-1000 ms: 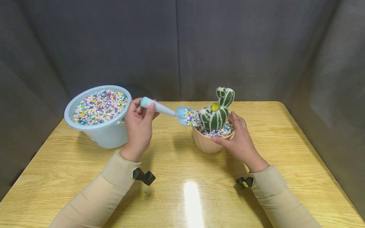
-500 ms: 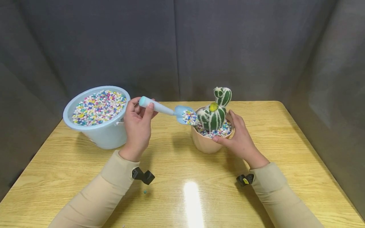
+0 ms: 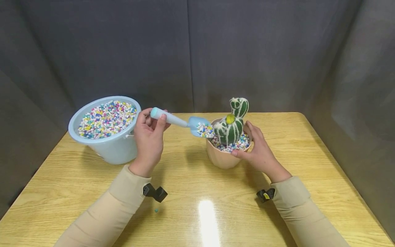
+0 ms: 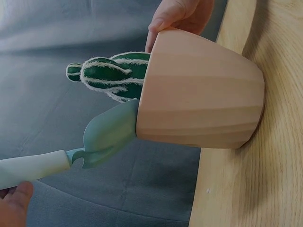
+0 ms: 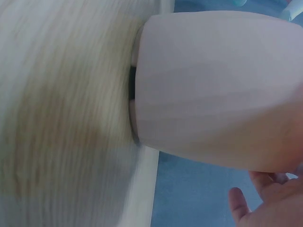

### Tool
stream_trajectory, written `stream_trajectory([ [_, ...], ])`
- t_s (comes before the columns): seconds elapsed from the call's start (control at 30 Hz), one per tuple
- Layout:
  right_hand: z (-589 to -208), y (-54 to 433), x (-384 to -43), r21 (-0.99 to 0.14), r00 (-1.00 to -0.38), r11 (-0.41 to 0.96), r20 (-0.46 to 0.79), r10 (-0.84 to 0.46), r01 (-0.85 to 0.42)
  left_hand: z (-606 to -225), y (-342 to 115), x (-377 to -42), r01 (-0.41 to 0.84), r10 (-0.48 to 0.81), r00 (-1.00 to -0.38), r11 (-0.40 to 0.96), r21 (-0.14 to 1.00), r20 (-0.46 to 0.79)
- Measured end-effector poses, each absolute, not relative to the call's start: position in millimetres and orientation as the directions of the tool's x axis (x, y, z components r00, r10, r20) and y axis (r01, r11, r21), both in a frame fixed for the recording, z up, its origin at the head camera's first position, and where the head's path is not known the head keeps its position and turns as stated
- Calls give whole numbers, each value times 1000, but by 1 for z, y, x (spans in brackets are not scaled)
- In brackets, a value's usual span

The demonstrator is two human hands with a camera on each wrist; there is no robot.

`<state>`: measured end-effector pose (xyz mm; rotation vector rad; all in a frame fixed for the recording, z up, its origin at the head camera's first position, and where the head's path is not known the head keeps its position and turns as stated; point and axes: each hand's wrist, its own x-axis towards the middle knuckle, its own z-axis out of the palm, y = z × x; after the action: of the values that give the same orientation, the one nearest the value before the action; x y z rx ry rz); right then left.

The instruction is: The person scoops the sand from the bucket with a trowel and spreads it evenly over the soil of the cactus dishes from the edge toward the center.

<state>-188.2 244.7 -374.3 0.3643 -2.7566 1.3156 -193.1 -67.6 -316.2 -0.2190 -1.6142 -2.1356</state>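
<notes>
My left hand (image 3: 150, 140) pinches the pale blue handle of a small hand trowel (image 3: 172, 119) between thumb and fingers. The trowel's blade (image 4: 111, 132) meets the left rim of a peach plant pot (image 3: 223, 159), with colourful pebbles (image 3: 205, 130) lying on it. A green cactus (image 3: 229, 132) with white fuzzy ribs and a yellow flower stands in the pot, pebbles around its base. At the pot's right side, my right hand (image 3: 260, 154) holds the rim, thumb in front and fingers behind. In the right wrist view the pot's wall (image 5: 218, 85) fills much of the picture.
A light blue bucket (image 3: 115, 151) full of coloured pebbles stands at the left of the wooden table (image 3: 179, 185), just behind my left hand. One teal pebble (image 3: 156, 210) lies on the table near my left sleeve. A dark grey curtain (image 3: 139, 51) hangs behind the table.
Both hands, the trowel and the pot keep nearly the same places. The pebbles on the blade lie slightly closer to its tip; the head view has shifted a little.
</notes>
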Motion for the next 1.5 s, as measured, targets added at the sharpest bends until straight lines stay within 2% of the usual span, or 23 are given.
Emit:
stream_trajectory([
  [0.33, -372, 237, -173, -763, -973, 610, 116, -198, -214, -323, -67, -191, 422, -255, -894, -209, 882, 367],
  [0.6, -361, 218, -159, -687, -989, 713, 138, -61, -140, -325, -67, -190, 418, -259, -896, -224, 880, 360],
  [0.83, -365, 208, -163, -643, -977, 751, 212, -14, -150, -326, -67, -191, 432, -272, -889, -240, 869, 367],
  [0.97, -366, 208, -165, -657, -973, 739, 229, 10, -147, -324, -66, -192, 446, -271, -884, -248, 860, 380],
  [1.2, -364, 211, -165, -689, -986, 719, 166, 31, -93, -321, -67, -194, 459, -261, -878, -211, 863, 403],
  [1.5, -366, 221, -172, -739, -993, 667, 120, -10, -96, -314, -69, -195, 482, -224, -865, -119, 868, 450],
])
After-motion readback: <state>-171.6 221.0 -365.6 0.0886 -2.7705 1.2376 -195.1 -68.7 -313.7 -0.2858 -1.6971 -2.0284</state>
